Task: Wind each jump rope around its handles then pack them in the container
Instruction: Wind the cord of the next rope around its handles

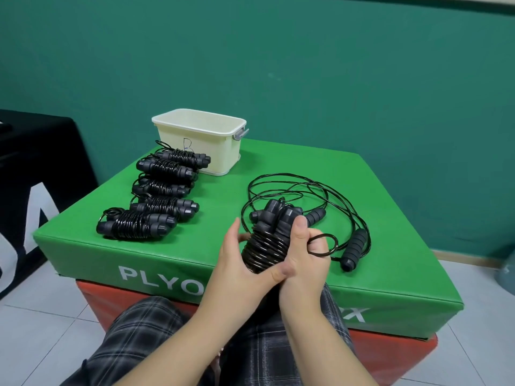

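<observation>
Both hands, left hand [237, 263] and right hand [303, 254], are gripping a nearly wound rope bundle [264, 246], fingers clamped; next, tucking the end loop [324, 245], then winding the loose rope [328, 196].

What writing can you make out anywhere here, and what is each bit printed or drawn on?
"PLYO": white print on the front side of the green box; the left hand and right hand hide the letters after it.
"X": the print's last letter, right of the forearms; what precedes it is hidden.
"B", apparently: pen mark on the cream container, partly behind a wound jump rope.
Large white shapes on the black object at left: cut off, unreadable.
</observation>
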`<action>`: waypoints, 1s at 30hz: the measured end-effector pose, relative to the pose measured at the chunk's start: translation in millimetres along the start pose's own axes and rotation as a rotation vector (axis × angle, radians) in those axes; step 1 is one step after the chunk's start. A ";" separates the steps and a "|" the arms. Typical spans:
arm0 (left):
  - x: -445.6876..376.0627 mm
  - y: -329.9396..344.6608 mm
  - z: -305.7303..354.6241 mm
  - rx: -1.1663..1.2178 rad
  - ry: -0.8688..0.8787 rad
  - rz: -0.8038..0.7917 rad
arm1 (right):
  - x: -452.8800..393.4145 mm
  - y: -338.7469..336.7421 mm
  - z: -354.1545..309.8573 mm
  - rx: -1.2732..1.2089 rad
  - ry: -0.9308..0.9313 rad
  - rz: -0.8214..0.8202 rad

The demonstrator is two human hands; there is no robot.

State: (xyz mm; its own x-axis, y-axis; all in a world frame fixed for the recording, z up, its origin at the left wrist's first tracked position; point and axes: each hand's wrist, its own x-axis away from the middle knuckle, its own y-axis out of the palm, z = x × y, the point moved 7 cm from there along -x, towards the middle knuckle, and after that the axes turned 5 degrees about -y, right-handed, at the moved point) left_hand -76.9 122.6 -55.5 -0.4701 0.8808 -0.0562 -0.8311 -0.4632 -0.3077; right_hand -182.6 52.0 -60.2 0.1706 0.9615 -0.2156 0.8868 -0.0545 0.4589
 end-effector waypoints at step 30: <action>-18.0 0.0 -3.2 0.143 0.092 -0.019 | 11.1 8.1 -16.4 0.138 -0.252 -0.126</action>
State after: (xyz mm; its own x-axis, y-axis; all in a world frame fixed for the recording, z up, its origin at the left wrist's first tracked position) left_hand -67.5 107.1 -57.5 -0.4303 0.8917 -0.1402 -0.8764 -0.4499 -0.1716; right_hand -180.6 66.6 -44.7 0.1419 0.8668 -0.4781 0.9545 0.0081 0.2979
